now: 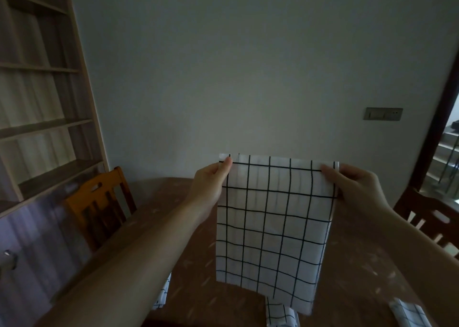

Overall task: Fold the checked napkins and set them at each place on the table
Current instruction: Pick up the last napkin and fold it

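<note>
Fingers: left hand [211, 180] pinches the top left corner of the checked napkin [270, 229]; right hand [352, 182] pinches the top right corner.
Napkin position: hangs in the air above the brown table [360, 264].
Handling: thin, soft, light cloth; likely limp once a corner is let go.
Hold: at the corners, edge kept taut.
Other napkins: three [407, 314] partly visible on the table's near side.
</note>
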`<state>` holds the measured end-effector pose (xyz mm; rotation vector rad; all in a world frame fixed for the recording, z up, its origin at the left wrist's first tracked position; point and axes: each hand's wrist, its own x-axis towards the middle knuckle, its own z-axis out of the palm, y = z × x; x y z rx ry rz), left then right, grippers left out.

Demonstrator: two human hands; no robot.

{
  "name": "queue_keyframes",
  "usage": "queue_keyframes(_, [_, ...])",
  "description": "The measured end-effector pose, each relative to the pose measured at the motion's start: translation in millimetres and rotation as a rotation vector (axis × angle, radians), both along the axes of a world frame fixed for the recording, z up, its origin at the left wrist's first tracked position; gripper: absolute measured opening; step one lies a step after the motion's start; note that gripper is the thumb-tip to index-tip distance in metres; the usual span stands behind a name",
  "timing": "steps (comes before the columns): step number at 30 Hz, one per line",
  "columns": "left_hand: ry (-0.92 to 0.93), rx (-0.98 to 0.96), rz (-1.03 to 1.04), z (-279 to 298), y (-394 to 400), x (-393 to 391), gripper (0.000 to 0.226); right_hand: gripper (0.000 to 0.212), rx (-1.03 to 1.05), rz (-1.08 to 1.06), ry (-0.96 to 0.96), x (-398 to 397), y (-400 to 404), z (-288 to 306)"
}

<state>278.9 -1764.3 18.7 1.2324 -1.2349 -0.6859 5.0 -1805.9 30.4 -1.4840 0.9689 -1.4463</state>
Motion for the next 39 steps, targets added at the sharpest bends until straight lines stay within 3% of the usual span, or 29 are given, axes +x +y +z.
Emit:
queue_keyframes(3, [0.033,0.118,-0.187,-8.1,5.1,-1.8,0.028,0.018,0.024,-0.038,-0.052,1.6,2.0,2.7])
queue_keyframes(4, [0.062,0.143,-0.235,-12.7,5.5,-2.7,0.029,0.019,0.034,-0.039,-0.062,1.1,1.5,2.5])
queue_keyframes(8, [0.138,0.129,-0.164,-21.8,2.1,-9.5,0.017,0.024,0.049,-0.079,-0.005,-2.8,-0.9,3.2])
queue_keyframes(13, [0.111,0.08,-0.065,-18.6,-1.2,-14.1,0.019,0.023,-0.043,-0.147,0.015,-4.0,-2.0,5.5])
queue_keyframes(21, [0.109,0.079,-0.115,-19.9,1.2,-21.8,0.026,0.021,-0.153,-0.224,-0.019,-1.5,2.2,8.0])
queue_keyframes(23, [0.097,0.054,-0.09,-19.4,0.2,-23.7,0.027,0.027,-0.157,-0.164,0.044,-7.8,-1.6,5.3])
queue_keyframes(26, [0.068,0.001,-0.035,-13.2,0.9,-24.9,0.032,0.055,-0.012,0.103,0.244,-21.6,-7.5,-4.3])
queue_keyframes(29, [0.029,-0.039,-0.047,-2.8,3.4,-20.6,0.029,0.035,0.019,0.161,0.459,-25.7,-9.6,-12.0])
queue_keyframes(32, [-0.101,0.102,-0.117,-2.1,5.3,-9.7,0.048,0.02,0.062,0.15,0.332,-27.5,-12.2,-9.2])
queue_keyframes(33, [-0.099,0.157,-0.186,-4.3,4.9,-7.4,0.05,0.025,0.09,0.165,0.284,-28.4,-12.6,-7.1])
queue_keyframes(35, [-0.081,0.18,-0.258,-9.2,3.8,-7.1,0.018,0.051,0.134,0.204,0.221,-35.3,-13.7,-7.0])
queue_keyframes(37, [-0.029,0.171,-0.224,-13.6,4.1,-11.3,0.006,0.065,0.205,0.273,0.202,-41.8,-14.6,-10.0])
queue_keyframes(39, [0.055,0.181,-0.172,-17.3,2.0,-13.9,0.008,0.047,0.229,0.319,0.35,-41.0,-9.9,-13.5])
